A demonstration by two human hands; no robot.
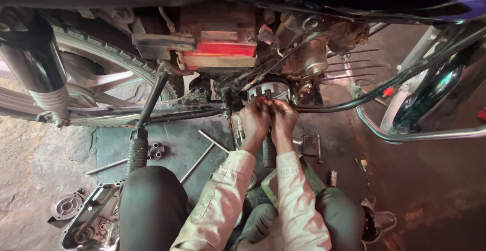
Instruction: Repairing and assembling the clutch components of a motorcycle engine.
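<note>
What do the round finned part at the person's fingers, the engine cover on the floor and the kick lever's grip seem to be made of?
Round finned part: bare grey metal, dull shine, probably steel.
Engine cover: cast metal, likely aluminium, matt grey and grimy.
Kick lever's grip: black ribbed rubber, no shine.
</note>
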